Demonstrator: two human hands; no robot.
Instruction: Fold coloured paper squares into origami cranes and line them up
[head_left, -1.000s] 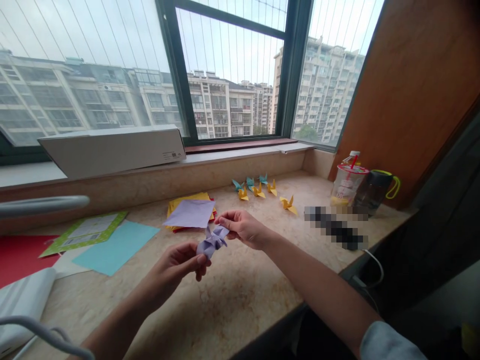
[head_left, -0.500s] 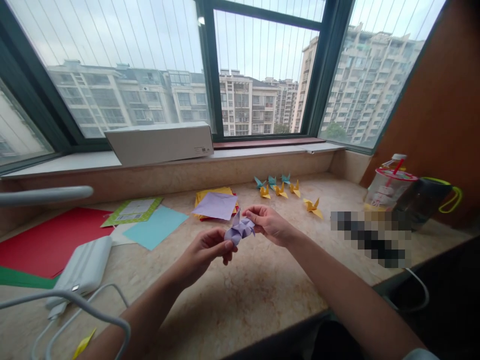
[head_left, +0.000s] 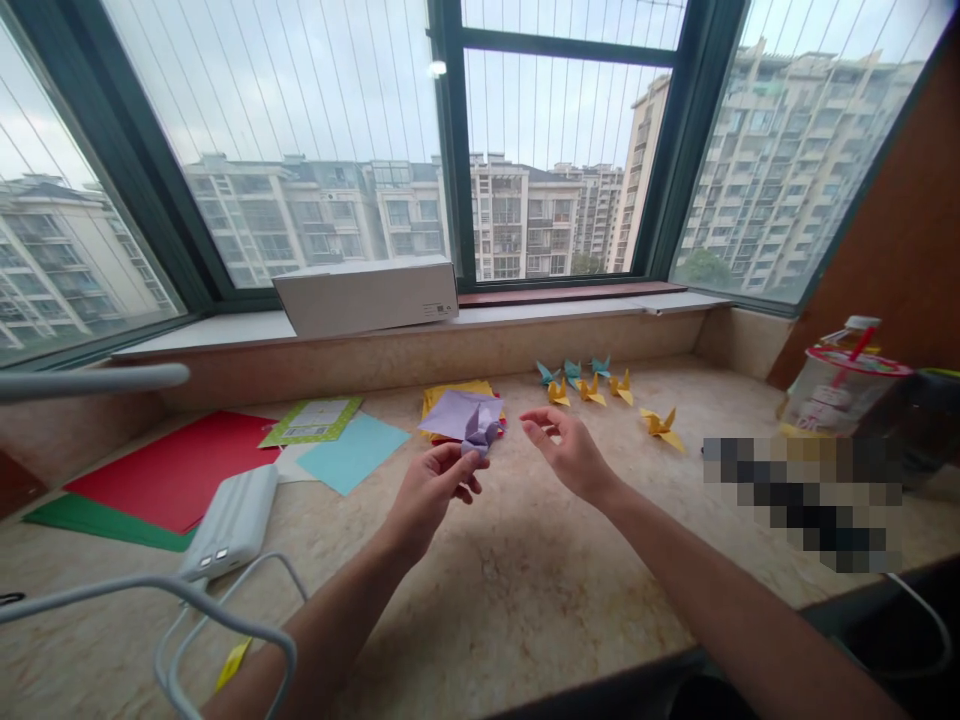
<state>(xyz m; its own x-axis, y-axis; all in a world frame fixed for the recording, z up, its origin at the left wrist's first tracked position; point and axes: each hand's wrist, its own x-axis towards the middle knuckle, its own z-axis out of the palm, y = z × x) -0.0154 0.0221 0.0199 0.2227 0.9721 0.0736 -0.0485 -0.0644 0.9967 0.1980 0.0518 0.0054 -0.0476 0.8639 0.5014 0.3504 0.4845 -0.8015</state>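
My left hand [head_left: 431, 490] pinches a small folded purple paper crane [head_left: 480, 430] above the marble counter [head_left: 465, 600]. My right hand [head_left: 566, 455] hovers just right of the crane, fingers apart and holding nothing. Behind the crane lies a flat purple sheet [head_left: 454, 412] on a stack of yellow paper [head_left: 450, 392]. Several finished yellow and teal cranes [head_left: 589, 382] stand in a group further back, and one yellow crane [head_left: 661, 426] sits apart to their right.
Teal sheet [head_left: 352, 452], green leaflet [head_left: 311, 421] and red card [head_left: 176, 470] lie left. A white power bank [head_left: 229, 522] with cable sits front left. A white box [head_left: 367, 295] rests on the sill. A lidded cup with straw [head_left: 844, 392] stands far right.
My right hand has let go of the purple crane and opened. My left hand now holds it alone. The view has swung left.
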